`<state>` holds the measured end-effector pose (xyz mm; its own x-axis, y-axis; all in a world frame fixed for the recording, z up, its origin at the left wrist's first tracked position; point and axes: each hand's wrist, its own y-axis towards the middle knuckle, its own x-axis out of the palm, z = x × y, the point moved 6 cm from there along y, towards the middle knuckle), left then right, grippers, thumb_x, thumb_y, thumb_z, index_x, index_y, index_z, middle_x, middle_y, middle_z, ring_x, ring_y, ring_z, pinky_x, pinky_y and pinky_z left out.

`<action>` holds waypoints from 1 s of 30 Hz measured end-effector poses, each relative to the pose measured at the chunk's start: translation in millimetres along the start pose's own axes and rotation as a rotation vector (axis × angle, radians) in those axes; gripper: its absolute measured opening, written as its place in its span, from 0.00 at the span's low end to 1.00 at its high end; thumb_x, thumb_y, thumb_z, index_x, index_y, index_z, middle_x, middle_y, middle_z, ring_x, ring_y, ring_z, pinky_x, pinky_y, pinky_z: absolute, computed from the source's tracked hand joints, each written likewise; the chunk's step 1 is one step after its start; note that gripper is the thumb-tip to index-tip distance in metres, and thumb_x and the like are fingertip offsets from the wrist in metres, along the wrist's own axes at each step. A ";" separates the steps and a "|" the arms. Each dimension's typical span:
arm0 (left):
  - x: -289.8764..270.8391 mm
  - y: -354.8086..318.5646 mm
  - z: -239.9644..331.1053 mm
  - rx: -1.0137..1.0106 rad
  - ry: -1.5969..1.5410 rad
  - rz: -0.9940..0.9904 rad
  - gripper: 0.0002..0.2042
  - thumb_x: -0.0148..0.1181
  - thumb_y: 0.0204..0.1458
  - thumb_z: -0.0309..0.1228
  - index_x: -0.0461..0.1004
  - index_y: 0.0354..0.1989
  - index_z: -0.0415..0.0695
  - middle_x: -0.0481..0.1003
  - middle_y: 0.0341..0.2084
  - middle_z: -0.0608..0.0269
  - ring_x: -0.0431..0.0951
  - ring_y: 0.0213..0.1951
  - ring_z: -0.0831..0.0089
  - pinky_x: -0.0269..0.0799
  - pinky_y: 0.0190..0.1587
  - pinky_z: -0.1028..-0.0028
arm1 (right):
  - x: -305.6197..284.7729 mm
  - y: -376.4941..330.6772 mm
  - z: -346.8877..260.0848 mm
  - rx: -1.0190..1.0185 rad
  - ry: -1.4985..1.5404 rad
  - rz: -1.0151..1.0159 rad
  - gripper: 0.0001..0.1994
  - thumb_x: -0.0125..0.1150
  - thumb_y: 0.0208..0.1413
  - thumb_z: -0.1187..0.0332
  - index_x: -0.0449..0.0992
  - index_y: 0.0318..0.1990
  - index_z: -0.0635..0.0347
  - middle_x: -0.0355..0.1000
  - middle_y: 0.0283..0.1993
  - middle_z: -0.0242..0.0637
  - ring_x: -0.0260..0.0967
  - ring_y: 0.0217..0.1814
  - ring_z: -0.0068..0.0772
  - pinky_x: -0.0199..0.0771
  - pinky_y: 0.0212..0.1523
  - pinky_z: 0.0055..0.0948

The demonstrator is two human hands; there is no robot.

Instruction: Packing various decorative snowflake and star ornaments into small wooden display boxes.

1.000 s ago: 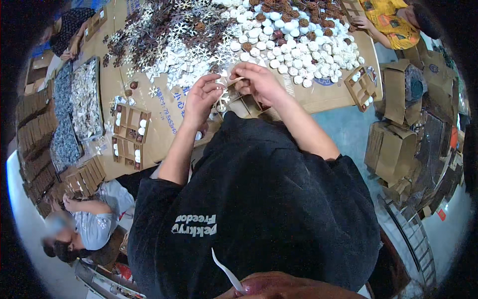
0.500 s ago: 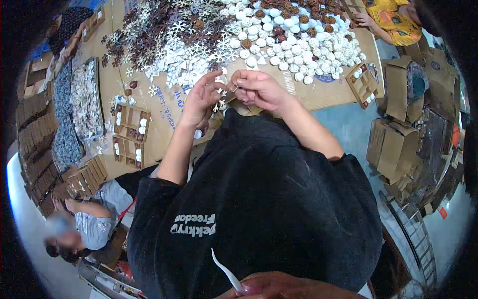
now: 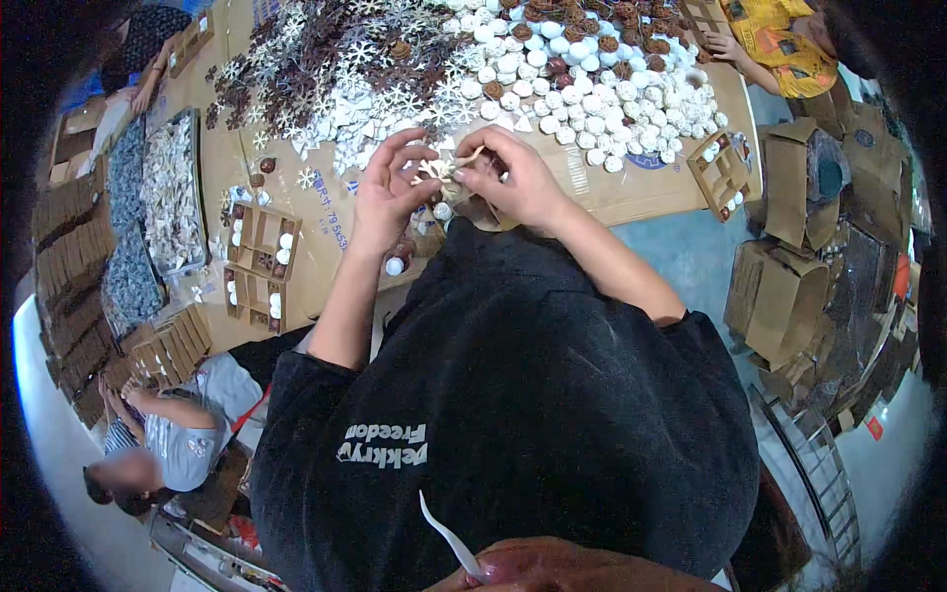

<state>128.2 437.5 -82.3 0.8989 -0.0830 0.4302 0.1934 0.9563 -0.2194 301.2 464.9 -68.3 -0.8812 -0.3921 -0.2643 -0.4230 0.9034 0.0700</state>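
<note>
A pale snowflake cutout (image 3: 435, 172) is between my two hands, just beyond the front of my black shirt. My left hand (image 3: 388, 195) has its thumb against the snowflake's left side, with the other fingers curved above it. My right hand (image 3: 518, 185) pinches its right side between thumb and bent index finger. A thin pale strand seems to show by the right fingertips, too small to make out. Below the left wrist, a small white ball (image 3: 395, 266) sits at the table edge, beside a brown one. Part of the snowflake is hidden by the fingers.
Beyond my hands lie heaps of white and brown snowflakes (image 3: 345, 69), white balls (image 3: 592, 113) and brown twig balls (image 3: 547, 10). Divided wooden boxes (image 3: 258, 259) stand at left, another box (image 3: 718, 176) at right. Co-workers sit around; cartons (image 3: 779, 296) stand at right.
My hands have come closer together, and the snowflake has risen and turned so more of it shows. The right thumb and index finger now meet it. At lower left, a co-worker's head has shifted.
</note>
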 end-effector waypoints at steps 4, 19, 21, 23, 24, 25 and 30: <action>2.0 -0.2 -1.3 0.049 0.060 0.003 0.30 0.60 0.48 0.10 0.60 0.61 0.38 0.69 0.45 0.59 0.74 0.43 0.75 0.74 0.42 0.78 | 4.8 -2.0 -21.5 -0.169 -0.216 0.127 0.18 0.72 0.48 0.58 0.76 0.39 0.61 0.72 0.42 0.41 0.73 0.38 0.40 0.74 0.38 0.33; 5.9 -1.2 -29.0 -0.187 0.388 -0.144 0.26 0.57 0.53 0.15 0.62 0.61 0.43 0.68 0.28 0.74 0.66 0.28 0.88 0.60 0.28 0.84 | 19.5 -0.8 57.8 0.527 0.519 0.004 0.11 0.60 0.59 0.63 0.78 0.34 0.63 0.73 0.28 0.34 0.69 0.26 0.25 0.68 0.28 0.27; 3.9 -3.6 -36.7 -0.216 0.359 -0.114 0.26 0.57 0.53 0.15 0.62 0.61 0.43 0.69 0.27 0.74 0.66 0.27 0.88 0.58 0.26 0.83 | 31.4 -5.3 69.3 0.680 0.590 -0.064 0.13 0.59 0.59 0.59 0.78 0.35 0.62 0.70 0.25 0.35 0.69 0.28 0.26 0.68 0.30 0.28; 4.1 -4.1 -42.0 -0.278 0.267 -0.070 0.27 0.57 0.52 0.15 0.60 0.61 0.42 0.69 0.25 0.75 0.67 0.27 0.87 0.60 0.27 0.82 | 24.4 3.9 58.1 0.412 0.280 -0.065 0.13 0.60 0.59 0.58 0.78 0.35 0.61 0.70 0.26 0.37 0.70 0.30 0.29 0.69 0.32 0.30; 6.1 -3.4 -42.2 -0.249 0.308 -0.104 0.27 0.57 0.52 0.14 0.59 0.62 0.42 0.70 0.26 0.74 0.67 0.27 0.87 0.60 0.28 0.82 | 22.0 7.3 50.7 0.276 0.126 -0.064 0.14 0.60 0.59 0.58 0.79 0.35 0.60 0.71 0.26 0.37 0.70 0.30 0.30 0.70 0.33 0.31; 8.6 -3.3 -43.0 -0.222 0.347 -0.138 0.28 0.56 0.52 0.14 0.58 0.62 0.42 0.70 0.26 0.73 0.67 0.27 0.86 0.61 0.28 0.82 | 18.2 9.5 28.1 0.187 -0.003 -0.108 0.13 0.59 0.59 0.57 0.80 0.35 0.58 0.72 0.27 0.39 0.71 0.31 0.34 0.70 0.34 0.33; 19.4 -6.5 -33.1 -0.289 0.563 -0.238 0.35 0.54 0.49 0.13 0.50 0.68 0.43 0.74 0.32 0.68 0.73 0.33 0.83 0.67 0.34 0.80 | 22.3 6.2 63.5 0.427 -0.027 -0.086 0.14 0.57 0.60 0.59 0.79 0.36 0.61 0.72 0.30 0.39 0.71 0.30 0.35 0.71 0.34 0.35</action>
<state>157.4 420.4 -101.5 0.8713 -0.4906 -0.0091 0.4386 0.7870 -0.4338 292.4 472.8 -134.8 -0.8383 -0.4694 -0.2773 -0.3642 0.8606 -0.3558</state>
